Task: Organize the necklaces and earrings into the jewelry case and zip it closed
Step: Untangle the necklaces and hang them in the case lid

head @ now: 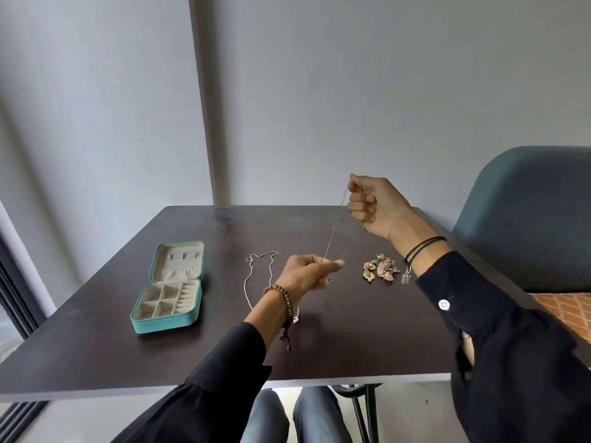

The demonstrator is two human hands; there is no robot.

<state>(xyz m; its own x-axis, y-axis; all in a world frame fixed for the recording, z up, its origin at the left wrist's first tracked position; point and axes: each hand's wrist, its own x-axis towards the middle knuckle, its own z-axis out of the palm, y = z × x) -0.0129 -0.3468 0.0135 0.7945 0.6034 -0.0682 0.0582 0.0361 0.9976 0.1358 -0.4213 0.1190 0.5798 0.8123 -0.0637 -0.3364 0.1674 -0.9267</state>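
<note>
necklace stretched between both hands, case perhaps empty

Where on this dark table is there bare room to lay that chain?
Bare: the far strip of table behind the teal case and earrings, and the near edge in front of the case. Crowded: the middle, between the lying necklace and earrings.

I see a dark surface against pale grey walls, a teal chair at right (orange quilted seat below) and a dark window frame left.
</note>
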